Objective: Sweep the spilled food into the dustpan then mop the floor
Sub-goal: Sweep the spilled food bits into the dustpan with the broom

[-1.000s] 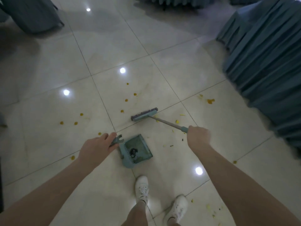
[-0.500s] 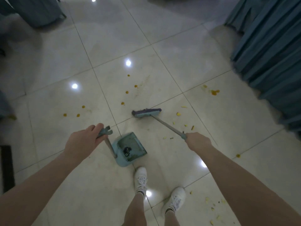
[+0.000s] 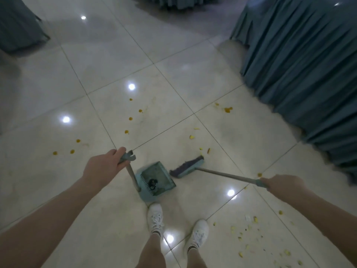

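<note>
A teal dustpan [image 3: 156, 178] stands on the tiled floor just ahead of my feet, with a dark clump inside it. My left hand [image 3: 103, 167] grips the top of the dustpan's upright handle [image 3: 131, 175]. My right hand [image 3: 284, 183] grips the end of the broom's pole [image 3: 228, 175]. The broom head [image 3: 187, 168] rests on the floor right at the dustpan's open mouth. Yellow food bits [image 3: 200, 144] lie beyond the broom. Further orange spots [image 3: 133, 115] dot the tiles ahead and to the left, and several crumbs [image 3: 251, 235] lie at the lower right.
A table draped in teal pleated cloth [image 3: 301, 74] fills the right side, reaching the floor. Another draped table [image 3: 17, 24] stands far left and one [image 3: 183, 1] at the back. My white shoes [image 3: 155, 217] stand just behind the dustpan. Ceiling lights reflect on the glossy tiles.
The broom head has swept back from the tiles ahead to the dustpan's mouth. The dustpan and my left hand stayed about where they were; the view shifted slightly.
</note>
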{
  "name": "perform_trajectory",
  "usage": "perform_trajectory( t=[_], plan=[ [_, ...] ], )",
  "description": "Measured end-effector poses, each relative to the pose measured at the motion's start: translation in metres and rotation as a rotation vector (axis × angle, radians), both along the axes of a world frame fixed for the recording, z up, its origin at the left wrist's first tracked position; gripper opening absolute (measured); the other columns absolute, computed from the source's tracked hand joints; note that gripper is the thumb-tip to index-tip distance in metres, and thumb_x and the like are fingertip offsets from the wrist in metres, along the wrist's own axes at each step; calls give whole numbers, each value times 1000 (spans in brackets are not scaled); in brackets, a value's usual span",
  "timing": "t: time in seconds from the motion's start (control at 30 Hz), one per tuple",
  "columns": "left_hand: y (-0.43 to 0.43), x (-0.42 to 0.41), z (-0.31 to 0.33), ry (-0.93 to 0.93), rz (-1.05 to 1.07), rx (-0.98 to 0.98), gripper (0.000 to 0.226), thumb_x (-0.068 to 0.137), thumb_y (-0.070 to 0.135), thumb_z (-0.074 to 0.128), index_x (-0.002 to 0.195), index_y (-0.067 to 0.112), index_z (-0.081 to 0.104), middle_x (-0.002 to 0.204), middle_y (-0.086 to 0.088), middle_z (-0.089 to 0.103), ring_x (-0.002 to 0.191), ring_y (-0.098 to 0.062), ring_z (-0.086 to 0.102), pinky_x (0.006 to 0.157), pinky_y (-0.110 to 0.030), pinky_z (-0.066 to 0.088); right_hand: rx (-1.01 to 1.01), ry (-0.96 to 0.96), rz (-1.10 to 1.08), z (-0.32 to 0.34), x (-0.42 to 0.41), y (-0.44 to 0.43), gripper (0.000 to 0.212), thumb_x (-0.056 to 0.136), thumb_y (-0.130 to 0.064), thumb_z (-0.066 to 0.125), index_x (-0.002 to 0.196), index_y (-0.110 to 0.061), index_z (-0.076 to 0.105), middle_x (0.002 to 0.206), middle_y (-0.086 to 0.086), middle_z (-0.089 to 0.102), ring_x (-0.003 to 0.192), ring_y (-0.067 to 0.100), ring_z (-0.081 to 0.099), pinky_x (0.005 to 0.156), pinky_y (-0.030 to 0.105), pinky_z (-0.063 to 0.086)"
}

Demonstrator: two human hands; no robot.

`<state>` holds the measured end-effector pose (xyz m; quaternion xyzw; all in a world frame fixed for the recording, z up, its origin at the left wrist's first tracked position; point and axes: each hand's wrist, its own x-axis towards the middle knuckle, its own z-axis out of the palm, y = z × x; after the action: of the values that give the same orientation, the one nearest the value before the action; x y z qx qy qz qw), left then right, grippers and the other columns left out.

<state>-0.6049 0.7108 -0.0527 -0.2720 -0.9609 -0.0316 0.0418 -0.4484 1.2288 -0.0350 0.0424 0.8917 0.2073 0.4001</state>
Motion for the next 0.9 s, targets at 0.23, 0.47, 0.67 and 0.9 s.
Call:
perform_trajectory(
  t=[0.23,0.47,0.67,0.9],
  plan=[
    [26,2,1,7,-60,66,63,92,67,9,98,20,50,67,1,58,37,-23,51,36,-21,31,-17,67,-35,30,22,31,24,100,-43,41,120,-43,54,87,-12,62,73,5,60,63,19,49],
    [39,-3,1,18,-70,89,63,92,68,7,98,21,49,69,3,59,38,-22,52,34,-23,37,-131,196,-239,33,-5,32,37,98,-58,29,103,-36,58,88,-11,64,77,9,63,71,27,54],
    [49,-6,4,-6,-48,40,63,91,68,6,98,22,49,70,6,59,38,-17,50,35,-17,29,-277,380,-483,-16,-60,8,32,99,-48,38,80,-28,55,79,-1,62,74,22,65,72,32,55],
    [52,-15,-2,7,-49,-49,47,90,64,25,98,23,47,72,6,60,39,-17,52,38,-17,25,-327,406,-547,-73,-123,-18,26,99,-22,42,112,-17,64,97,7,65,89,28,64,67,30,44]
  ],
)
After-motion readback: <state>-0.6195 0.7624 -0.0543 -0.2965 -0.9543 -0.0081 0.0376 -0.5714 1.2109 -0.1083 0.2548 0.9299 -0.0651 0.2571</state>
